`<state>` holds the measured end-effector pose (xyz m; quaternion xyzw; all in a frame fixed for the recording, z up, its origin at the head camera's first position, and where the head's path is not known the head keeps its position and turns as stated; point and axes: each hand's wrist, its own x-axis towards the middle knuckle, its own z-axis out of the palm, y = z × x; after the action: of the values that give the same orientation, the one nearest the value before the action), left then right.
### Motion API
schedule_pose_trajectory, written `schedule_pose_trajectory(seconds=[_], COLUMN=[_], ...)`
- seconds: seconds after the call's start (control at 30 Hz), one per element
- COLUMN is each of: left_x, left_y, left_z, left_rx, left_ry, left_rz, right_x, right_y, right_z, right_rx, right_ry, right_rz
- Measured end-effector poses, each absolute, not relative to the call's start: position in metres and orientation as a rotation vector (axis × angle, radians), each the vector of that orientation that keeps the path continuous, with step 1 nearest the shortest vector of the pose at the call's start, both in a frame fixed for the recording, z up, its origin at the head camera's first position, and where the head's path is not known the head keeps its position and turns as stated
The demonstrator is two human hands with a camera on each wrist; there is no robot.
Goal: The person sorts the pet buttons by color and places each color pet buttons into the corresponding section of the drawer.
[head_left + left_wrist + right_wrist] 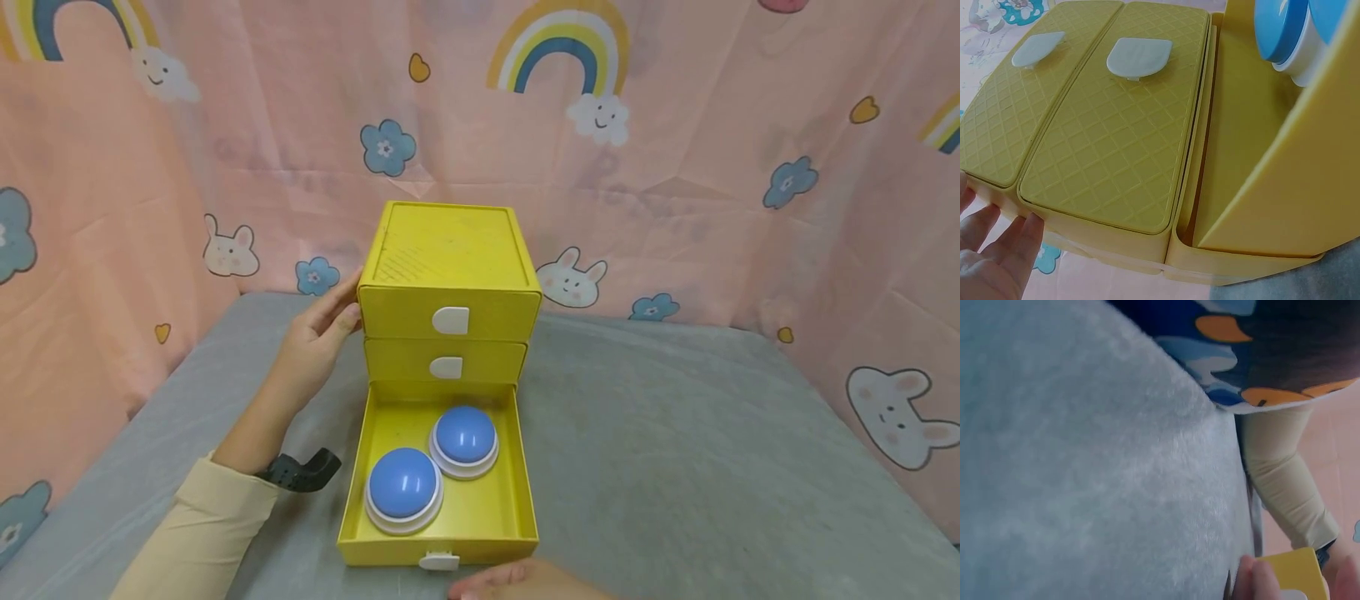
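A yellow unit of three stacked drawers [450, 312] has its bottom drawer [487, 525] pulled out, the upper two closed. Two blue dome-topped push buttons on white bases lie in that drawer: a nearer button [403, 483] at front left and a farther button [465, 437] at back right. My left hand [311, 342] rests against the unit's upper left side; the left wrist view shows its fingertips [1032, 225] at the side edge. My right hand [532, 579], fingers extended, is just in front of the bottom drawer beside its white handle [440, 562], partly cut off by the frame. Contact there is unclear.
A grey cloth [712, 467] covers the table around the unit. Behind it hangs a pink curtain [465, 175] printed with rainbows, flowers and rabbits. A black wrist strap [303, 471] sits on my left forearm. Patterned clothing [1260, 356] shows in the right wrist view.
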<state>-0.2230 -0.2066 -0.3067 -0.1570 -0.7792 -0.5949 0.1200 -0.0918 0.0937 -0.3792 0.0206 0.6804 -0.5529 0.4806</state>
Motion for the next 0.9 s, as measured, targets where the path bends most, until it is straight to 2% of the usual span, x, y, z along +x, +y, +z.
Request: schedule_pose_trajectory(seconds=[0.27,0.53,0.9], left_x=[-0.223,-0.223,-0.224], left_y=[-0.206,-0.206,-0.206], left_z=[-0.307,-0.306,-0.307], left_rx=[-0.454,-0.449,-0.444], left_ry=[-2.282,-2.278,-2.284], left_rz=[-1.734,-1.747,-1.737], right_x=[-0.091,-0.093,-0.097], right_y=[0.09,0.08,0.073], right_z=[-0.387,-0.398,-0.393], right_rx=[0.047,-0.002,0.195], right_ry=[1.387,1.441,1.312], right_rz=[-1.545,-1.622,-1.752])
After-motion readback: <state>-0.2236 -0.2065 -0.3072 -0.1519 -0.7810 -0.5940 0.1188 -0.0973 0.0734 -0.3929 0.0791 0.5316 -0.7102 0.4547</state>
